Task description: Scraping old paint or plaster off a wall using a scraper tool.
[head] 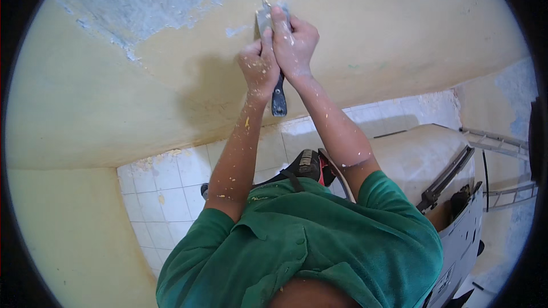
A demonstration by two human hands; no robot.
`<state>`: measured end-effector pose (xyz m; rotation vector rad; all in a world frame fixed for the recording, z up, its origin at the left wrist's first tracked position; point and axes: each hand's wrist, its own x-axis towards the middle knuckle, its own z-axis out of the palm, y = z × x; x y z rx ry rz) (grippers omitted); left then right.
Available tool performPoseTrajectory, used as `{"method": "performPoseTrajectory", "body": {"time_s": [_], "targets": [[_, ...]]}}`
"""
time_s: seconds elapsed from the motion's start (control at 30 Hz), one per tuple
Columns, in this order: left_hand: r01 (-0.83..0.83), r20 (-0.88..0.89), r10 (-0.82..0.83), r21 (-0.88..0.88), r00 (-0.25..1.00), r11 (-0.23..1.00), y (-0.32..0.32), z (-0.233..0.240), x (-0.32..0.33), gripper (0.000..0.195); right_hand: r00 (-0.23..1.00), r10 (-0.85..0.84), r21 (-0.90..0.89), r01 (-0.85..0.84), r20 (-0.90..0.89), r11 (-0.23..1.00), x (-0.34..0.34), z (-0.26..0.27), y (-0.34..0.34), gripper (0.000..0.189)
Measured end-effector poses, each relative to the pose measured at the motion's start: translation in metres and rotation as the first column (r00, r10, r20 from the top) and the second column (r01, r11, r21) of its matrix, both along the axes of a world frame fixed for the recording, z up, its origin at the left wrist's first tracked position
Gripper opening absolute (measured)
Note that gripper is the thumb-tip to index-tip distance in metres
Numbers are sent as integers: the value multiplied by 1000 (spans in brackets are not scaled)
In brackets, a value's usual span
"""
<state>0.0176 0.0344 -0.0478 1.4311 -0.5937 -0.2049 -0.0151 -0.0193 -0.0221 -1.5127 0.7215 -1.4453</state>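
Both my hands grip one putty knife against a yellow painted wall (231,107). My right hand (295,47) is wrapped around it near the blade, with the thumb pressed up along the metal. Just below and to the left, my left hand (261,66) closes on it as well, thumb pointing up. The metal blade (264,19) touches the wall, with loose paint bits at its edge. From under my hands sticks out the dark handle (279,100). A large bare bluish-grey patch (150,0) lies to the upper left, and paint flecks cover my forearms.
White floor tiles (171,184) below carry paint flakes (147,162) along the wall's foot. To the right are a beige rounded object (424,149), a metal ladder (498,141) and a white cardboard box (456,248). Another yellow wall (72,222) meets this one at left.
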Motion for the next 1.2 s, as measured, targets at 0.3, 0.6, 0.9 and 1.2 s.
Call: {"method": "performPoseTrajectory", "body": {"time_s": [0.3, 0.6, 0.9, 1.2], "targets": [[-80, 314, 118, -133, 942, 988, 2, 22, 6, 47, 999, 31, -106, -26, 42, 994, -2, 37, 9, 42], [-2, 74, -5, 91, 997, 996, 6, 1, 5, 48, 998, 9, 83, -14, 59, 996, 3, -6, 7, 43], [-84, 173, 52, 184, 984, 979, 10, -8, 3, 43, 1000, -19, 84, 17, 24, 996, 4, -18, 10, 44], [-23, 166, -5, 167, 986, 986, 8, -19, 10, 49, 1000, 5, 78, -3, -14, 997, 2, -19, 8, 42]]}}
